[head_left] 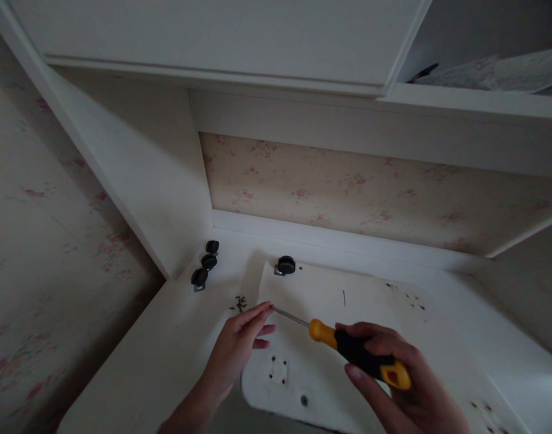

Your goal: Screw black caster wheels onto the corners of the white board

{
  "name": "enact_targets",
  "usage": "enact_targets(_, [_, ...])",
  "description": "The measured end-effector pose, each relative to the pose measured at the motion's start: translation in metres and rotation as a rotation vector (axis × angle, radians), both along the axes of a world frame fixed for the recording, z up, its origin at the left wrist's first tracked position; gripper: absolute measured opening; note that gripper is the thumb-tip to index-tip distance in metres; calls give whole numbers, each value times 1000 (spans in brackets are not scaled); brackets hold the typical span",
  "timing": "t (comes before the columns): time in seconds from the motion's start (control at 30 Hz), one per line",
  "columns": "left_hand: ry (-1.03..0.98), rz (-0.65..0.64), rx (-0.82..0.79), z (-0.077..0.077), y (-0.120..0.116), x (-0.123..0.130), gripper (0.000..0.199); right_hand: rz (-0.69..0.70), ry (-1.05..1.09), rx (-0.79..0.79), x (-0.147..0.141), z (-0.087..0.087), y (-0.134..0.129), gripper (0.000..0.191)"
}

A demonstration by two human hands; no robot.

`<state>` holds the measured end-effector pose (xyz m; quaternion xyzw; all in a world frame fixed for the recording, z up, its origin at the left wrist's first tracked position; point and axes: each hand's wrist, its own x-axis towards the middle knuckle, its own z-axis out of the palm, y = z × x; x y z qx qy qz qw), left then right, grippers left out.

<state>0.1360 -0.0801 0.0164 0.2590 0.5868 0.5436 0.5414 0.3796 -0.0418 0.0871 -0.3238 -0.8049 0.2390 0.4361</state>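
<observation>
My right hand (pixel 397 374) is wrapped round the yellow and black handle of a screwdriver (pixel 357 354), its shaft pointing left. At the tip, the thumb and forefinger of my left hand (pixel 244 337) pinch a small dark piece that looks like a screw (pixel 271 307); the fingers mostly hide it. Below both hands lies a white panel (pixel 321 295) with rounded corners and groups of screw holes. One black caster wheel (pixel 286 265) stands on its far left corner. Several loose screws (pixel 240 302) lie just left of the panel.
Three more black casters (pixel 208 261) stand in a row by the white side board (pixel 167 199). A white cabinet (pixel 221 36) hangs overhead, with a plastic-wrapped item (pixel 497 69) on the open shelf at right. Floral wallpaper (pixel 312 187) covers the back wall.
</observation>
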Motion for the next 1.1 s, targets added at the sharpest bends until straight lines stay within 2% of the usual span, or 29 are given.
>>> enact_targets(0.2, [72,-11,18,-2,0,5,48,-137,-134,264,-4,-7,-9,27])
enact_targets(0.3, [99,-21,16,-2,1,7,50,-146,-177,346,-6,-14,-12,28])
enact_targets(0.43, [96,-24,11,-1,5,9,53,-85,-112,283,-12,-18,-10,26])
enact_targets(0.53, [80,-5,1,1,5,8,61,-112,-36,203,-17,-16,-4,22])
enact_targets(0.67, [141,-37,15,0,1,5,62,-221,-3,207,-23,-6,17,20])
enact_targets(0.8, [415,57,94,-10,-4,-1,47,-284,-94,242,-36,12,51,18])
enact_targets(0.93, [614,156,163,-24,-8,-7,35,-230,-223,262,-55,31,80,22])
enact_targets(1.1, [534,132,81,-38,-13,-8,42,-145,-371,278,-80,44,99,20])
